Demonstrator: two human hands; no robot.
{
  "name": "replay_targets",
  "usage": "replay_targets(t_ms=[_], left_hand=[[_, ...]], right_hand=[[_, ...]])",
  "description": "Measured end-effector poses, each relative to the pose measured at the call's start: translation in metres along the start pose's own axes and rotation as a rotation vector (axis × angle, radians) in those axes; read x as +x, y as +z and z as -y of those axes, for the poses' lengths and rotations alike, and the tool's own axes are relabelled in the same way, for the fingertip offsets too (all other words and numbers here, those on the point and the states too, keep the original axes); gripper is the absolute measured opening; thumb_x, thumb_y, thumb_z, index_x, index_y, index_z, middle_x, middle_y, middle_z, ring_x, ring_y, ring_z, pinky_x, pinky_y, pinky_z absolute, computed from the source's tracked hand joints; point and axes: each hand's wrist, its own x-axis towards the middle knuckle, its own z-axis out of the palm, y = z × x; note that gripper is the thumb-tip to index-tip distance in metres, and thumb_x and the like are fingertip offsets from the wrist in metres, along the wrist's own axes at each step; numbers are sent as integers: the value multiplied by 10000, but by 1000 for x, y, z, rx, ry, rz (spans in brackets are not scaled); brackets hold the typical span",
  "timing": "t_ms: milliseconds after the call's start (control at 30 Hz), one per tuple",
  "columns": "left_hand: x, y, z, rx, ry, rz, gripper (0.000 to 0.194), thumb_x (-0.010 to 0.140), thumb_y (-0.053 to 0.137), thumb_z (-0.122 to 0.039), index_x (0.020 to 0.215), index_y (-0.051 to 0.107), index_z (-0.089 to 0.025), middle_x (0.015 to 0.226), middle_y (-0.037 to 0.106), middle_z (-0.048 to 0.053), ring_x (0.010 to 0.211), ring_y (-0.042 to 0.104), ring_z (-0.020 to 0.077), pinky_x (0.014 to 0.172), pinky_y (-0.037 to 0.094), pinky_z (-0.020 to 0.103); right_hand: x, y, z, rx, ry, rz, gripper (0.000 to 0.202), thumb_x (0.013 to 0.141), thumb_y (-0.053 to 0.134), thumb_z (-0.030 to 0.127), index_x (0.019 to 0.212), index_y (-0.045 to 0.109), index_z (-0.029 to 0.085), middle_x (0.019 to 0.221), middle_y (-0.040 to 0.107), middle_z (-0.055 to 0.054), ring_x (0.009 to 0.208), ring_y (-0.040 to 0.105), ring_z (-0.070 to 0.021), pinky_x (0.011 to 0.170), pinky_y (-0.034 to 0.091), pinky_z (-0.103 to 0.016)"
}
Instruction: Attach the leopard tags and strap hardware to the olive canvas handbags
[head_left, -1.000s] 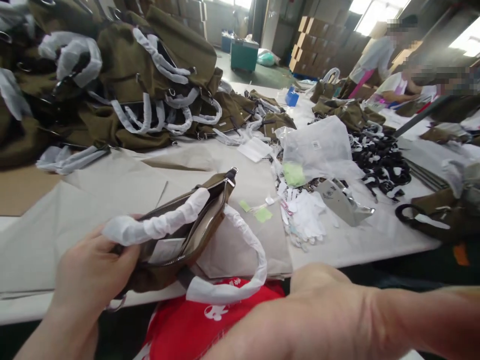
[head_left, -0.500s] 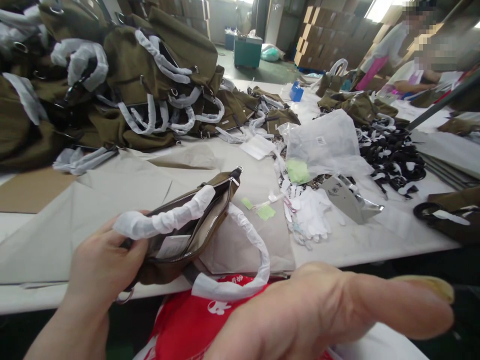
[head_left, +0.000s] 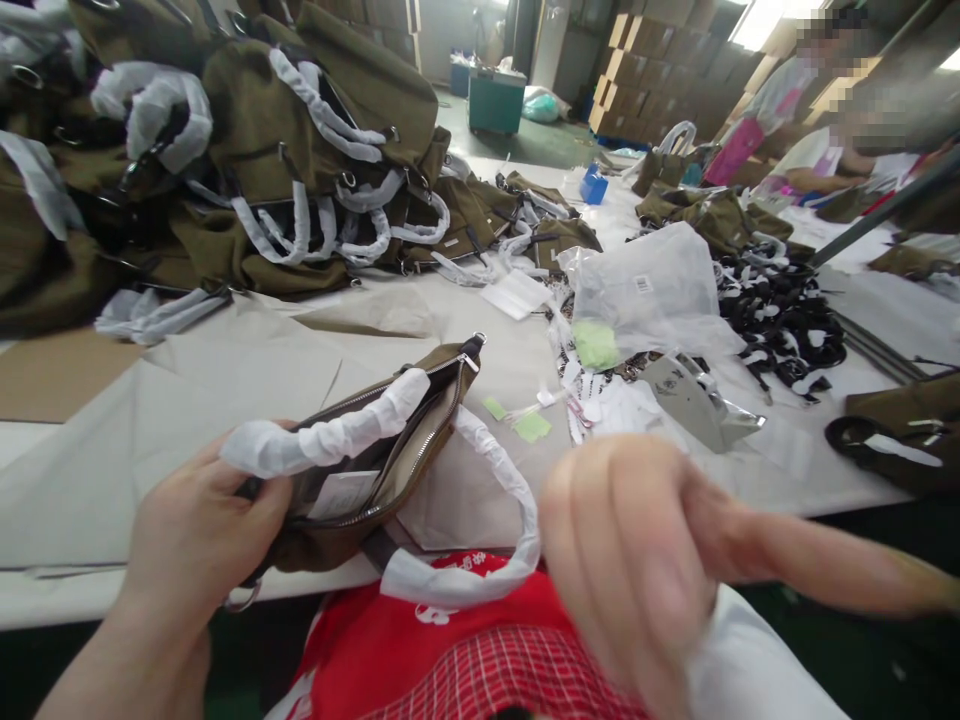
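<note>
An olive-brown handbag (head_left: 352,548) rests at the table's front edge, its zipped top gaping. Inside it show a pale lining and a white label (head_left: 343,494). White wrapping covers both of its handles (head_left: 330,440). My left hand (head_left: 202,510) is closed around the bag's left end, the thumb over the rim. My right hand (head_left: 630,550) is raised at the front right, apart from the bag and slightly blurred. Its thumb stretches out to the right, while the other fingers bend loosely downward. I see nothing held in it.
Piled olive bags (head_left: 322,150) fill the back left. To the right lie a clear plastic bag (head_left: 645,280), white tags, green slips (head_left: 532,427), a metallic pouch (head_left: 694,395) and black straps (head_left: 787,310). Two people work at the far right, near stacked cartons (head_left: 652,75).
My right hand has lifted and turned, so its bent fingers now show beside the outstretched thumb. My left hand and the handbag have hardly moved.
</note>
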Motion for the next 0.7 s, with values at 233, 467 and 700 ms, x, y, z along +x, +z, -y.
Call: replay_targets(t_ms=[233, 467, 700], left_hand=[[5, -5, -3, -41, 111, 61, 219, 826, 483, -233, 735, 681, -210, 930, 717, 20, 827, 678, 201, 737, 512, 271], [3, -6, -2, -187, 162, 98, 300, 811, 449, -163, 931, 719, -214, 1022, 700, 36, 949, 661, 204, 845, 524, 285], [4, -13, -7, -355, 203, 162, 445, 793, 427, -100, 1118, 699, -234, 1155, 668, 33, 1027, 641, 195, 942, 508, 312]], right_hand=[[89, 13, -20, -811, 576, -63, 222, 831, 625, 287, 943, 675, 102, 940, 702, -172, 916, 671, -266, 800, 530, -375], [104, 6, -29, -1078, 669, -13, 209, 829, 531, 130, 858, 736, 107, 905, 725, -191, 886, 696, -258, 774, 502, -312], [89, -18, 85, -782, -296, -37, 169, 900, 561, 252, 935, 726, 238, 917, 743, -43, 906, 661, -188, 850, 503, -307]])
